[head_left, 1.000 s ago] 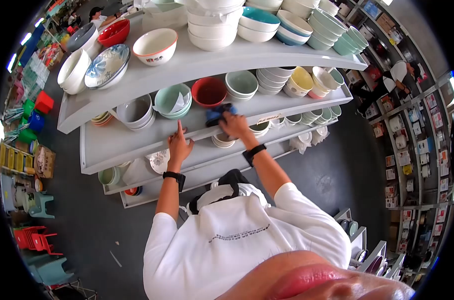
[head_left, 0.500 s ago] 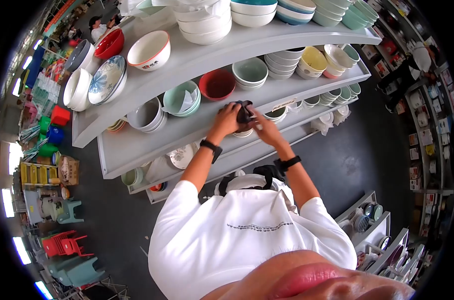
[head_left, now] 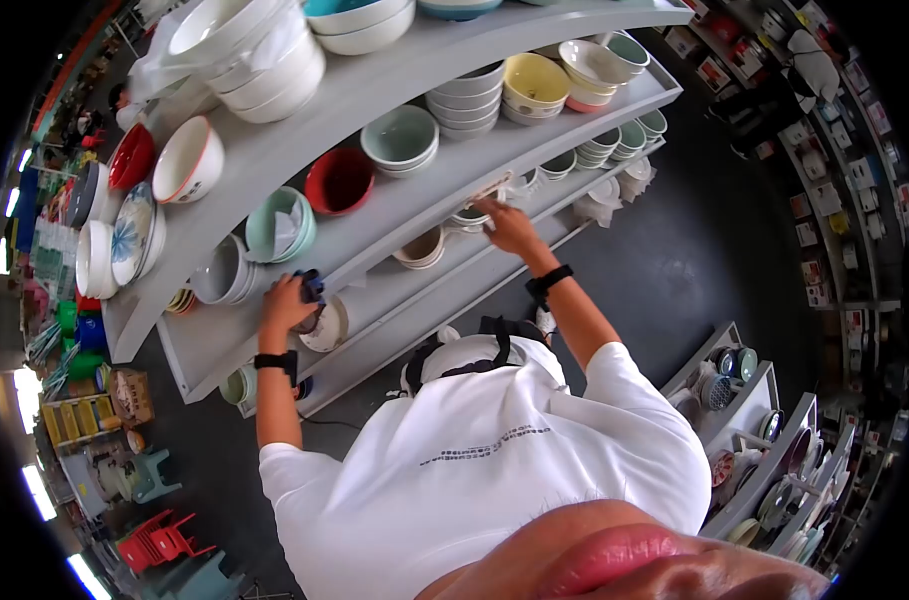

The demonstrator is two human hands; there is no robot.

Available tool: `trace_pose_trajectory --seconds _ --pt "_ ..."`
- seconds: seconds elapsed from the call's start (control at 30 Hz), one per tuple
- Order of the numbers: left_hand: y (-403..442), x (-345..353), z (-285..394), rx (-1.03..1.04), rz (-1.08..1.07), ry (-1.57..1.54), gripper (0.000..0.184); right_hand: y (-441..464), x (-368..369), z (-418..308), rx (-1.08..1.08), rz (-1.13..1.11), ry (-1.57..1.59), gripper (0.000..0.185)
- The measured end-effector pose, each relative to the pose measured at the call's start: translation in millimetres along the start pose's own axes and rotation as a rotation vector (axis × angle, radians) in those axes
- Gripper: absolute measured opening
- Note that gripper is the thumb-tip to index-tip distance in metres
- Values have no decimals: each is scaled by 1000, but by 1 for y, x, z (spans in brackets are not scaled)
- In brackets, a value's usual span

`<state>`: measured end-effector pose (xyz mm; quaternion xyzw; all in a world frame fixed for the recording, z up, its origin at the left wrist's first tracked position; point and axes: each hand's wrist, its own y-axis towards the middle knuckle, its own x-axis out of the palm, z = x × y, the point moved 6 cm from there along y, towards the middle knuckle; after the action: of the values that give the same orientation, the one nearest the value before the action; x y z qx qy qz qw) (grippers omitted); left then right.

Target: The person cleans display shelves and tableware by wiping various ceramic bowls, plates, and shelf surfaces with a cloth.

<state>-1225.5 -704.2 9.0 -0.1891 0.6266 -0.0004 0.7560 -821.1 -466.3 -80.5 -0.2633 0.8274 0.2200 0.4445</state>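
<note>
Cloth (head_left: 312,290), dark blue-black, bunched, apparently fabric: gripped in left hand (head_left: 286,302) at front of long grey shelf (head_left: 386,213), just beside stacked pale-green glazed bowls (head_left: 262,232). Right hand (head_left: 511,230): fingers partly curled near pale shelf-edge label (head_left: 491,188); grip cannot be told. Work seemingly underway; portions finished and remaining indiscernible.

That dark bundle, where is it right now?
In the head view, the dark bundle is left of centre, in the person's left hand, near the front edge of the second shelf down, just below the mint-green bowls.
</note>
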Motion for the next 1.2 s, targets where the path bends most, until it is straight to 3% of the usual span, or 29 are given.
trace_pose_trajectory --seconds 0.07,0.13,0.17,0.23,0.37,0.4,0.43,0.5,0.6,0.67,0.77,0.83,0.9,0.97,1.03,1.07,1.17,1.2 --pt "0 10 -1 -12 -20 -66 68 -8 -6 -23 37 -168 55 60" --pt "4 12 10 0 193 -275 63 -14 -7 -30 73 -322 121 61" --pt "11 21 28 4 183 -265 63 -15 -5 -23 82 -321 133 61" --pt "25 24 82 137 397 -349 59 -24 15 -12 22 -590 116 64" --pt "75 0 258 342 347 -388 59 -47 -27 8 -63 -674 267 63" --pt "80 -10 311 433 393 -385 59 -50 -35 24 -65 -674 266 63" --pt "84 -18 360 524 437 -380 58 -47 -50 41 -58 -523 391 64" --pt "98 -20 440 590 360 -416 53 -44 -70 89 -94 -334 456 67" --pt "137 -2 512 656 357 -337 48 -57 -130 146 -54 -107 382 72" --pt "174 20 546 752 357 -313 46 -65 -197 166 9 78 577 81" --pt "193 27 603 848 222 -309 45 -63 -249 191 98 11 511 90" --pt "208 12 628 841 444 -263 46 -54 -261 209 148 25 485 89" --pt "223 -4 646 805 465 -275 42 -34 -265 227 -20 236 348 85" --pt "236 -14 649 819 639 -112 32 -17 -253 243 22 274 367 75" --pt "263 14 640 787 571 -91 25 -1 -227 257 -14 282 -55 64" --pt "270 25 637 769 518 -14 25 3 -214 263 -19 219 -90 53" --pt "285 32 643 795 535 80 31 2 -197 282 130 102 75 52" --pt "289 30 650 820 424 8 36 -2 -199 289 234 -1 196 55"
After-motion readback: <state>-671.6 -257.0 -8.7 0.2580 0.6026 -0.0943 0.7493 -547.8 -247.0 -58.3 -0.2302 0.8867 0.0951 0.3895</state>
